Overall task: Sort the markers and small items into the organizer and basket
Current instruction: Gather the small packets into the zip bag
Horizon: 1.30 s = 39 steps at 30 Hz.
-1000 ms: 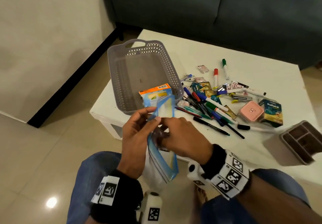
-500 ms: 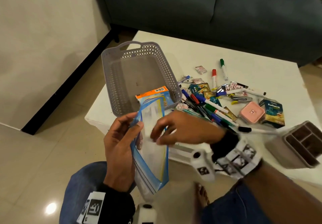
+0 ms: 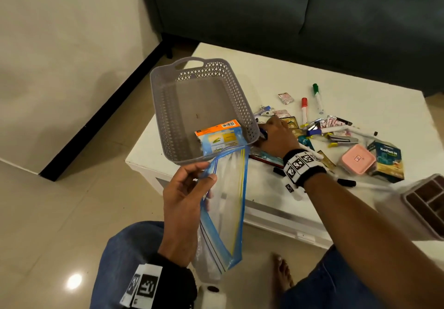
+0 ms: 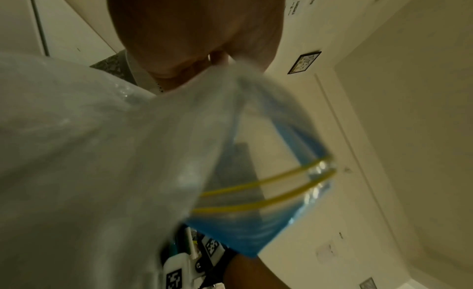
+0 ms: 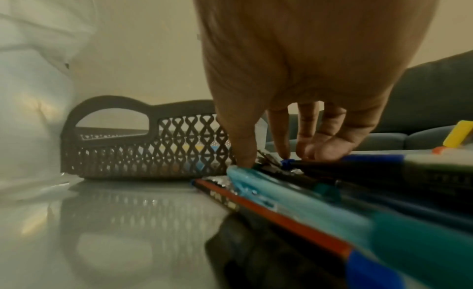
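Nearest us, our left hand [image 3: 185, 210] still pinches the rim of the zip bag [image 3: 225, 203], its mouth now hanging open since our right hand [image 3: 276, 138] let go of it. That hand has reached out to the worktop [image 3: 360, 106], fingertips [image 5: 284, 152] down on the markers [image 5: 332, 202] just beside the basket [image 3: 168, 106], touching but not yet gripping. Sorting looks about to begin; the organizer [image 3: 427, 203] waits to our right.
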{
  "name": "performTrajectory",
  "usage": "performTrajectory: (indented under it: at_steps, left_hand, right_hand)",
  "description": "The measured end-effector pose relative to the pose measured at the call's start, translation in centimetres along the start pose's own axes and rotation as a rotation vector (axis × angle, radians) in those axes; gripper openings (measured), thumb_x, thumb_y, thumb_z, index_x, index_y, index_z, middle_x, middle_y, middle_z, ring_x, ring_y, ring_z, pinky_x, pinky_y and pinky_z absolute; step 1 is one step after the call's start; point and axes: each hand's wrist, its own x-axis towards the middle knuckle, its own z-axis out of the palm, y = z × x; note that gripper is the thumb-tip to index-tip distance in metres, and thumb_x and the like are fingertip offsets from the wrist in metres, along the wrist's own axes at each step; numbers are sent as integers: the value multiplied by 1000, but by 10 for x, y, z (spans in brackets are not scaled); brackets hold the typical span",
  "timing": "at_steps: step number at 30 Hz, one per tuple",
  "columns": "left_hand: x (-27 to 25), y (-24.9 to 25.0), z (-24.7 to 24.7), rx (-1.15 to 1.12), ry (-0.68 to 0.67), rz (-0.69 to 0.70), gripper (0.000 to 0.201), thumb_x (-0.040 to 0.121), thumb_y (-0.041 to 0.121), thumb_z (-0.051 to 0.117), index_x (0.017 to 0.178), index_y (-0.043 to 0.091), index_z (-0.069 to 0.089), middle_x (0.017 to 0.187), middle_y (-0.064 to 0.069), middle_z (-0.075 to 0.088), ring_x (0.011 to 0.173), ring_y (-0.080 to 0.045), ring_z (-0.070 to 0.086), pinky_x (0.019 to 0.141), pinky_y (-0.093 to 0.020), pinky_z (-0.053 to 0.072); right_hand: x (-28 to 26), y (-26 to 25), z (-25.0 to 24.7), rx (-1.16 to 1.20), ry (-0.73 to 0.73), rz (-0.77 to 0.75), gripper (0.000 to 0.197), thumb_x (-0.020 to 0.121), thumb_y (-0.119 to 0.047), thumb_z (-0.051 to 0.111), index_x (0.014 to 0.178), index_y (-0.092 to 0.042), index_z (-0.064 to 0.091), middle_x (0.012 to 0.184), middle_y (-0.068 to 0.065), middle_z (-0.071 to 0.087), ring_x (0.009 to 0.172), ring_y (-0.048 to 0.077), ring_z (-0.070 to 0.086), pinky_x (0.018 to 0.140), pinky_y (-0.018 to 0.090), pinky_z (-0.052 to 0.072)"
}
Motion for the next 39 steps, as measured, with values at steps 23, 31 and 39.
performTrajectory:
  at_steps: [23, 31, 39]
  left_hand:
    - [5, -2, -2, 91, -13, -2, 20, 87, 12, 66, 106, 7, 66, 85, -14, 65, 64, -21, 53, 53, -28, 48]
    - [8, -1, -3, 98, -32, -4, 25, 81, 18, 67, 104, 9, 67, 84, -13, 64, 61, -19, 53, 50, -25, 48]
    - [7, -3, -4, 125, -29, -2, 17, 87, 8, 64, 105, 9, 66, 88, -14, 66, 60, -17, 54, 51, -25, 48]
  right_hand:
    - [-11, 1, -6, 172, -206, -124, 31, 86, -36, 71, 77, -6, 70, 79, 11, 59, 69, 22, 55, 64, 31, 42]
    - [-9, -5, 5, 64, -111, -144, 31, 86, -36, 66, 87, -7, 75, 83, 13, 69, 76, 28, 63, 65, 26, 39]
    - [-14, -5, 3, 247, -146, -40, 21, 78, -24, 77, 73, -9, 62, 66, 0, 54, 60, 16, 49, 54, 26, 32]
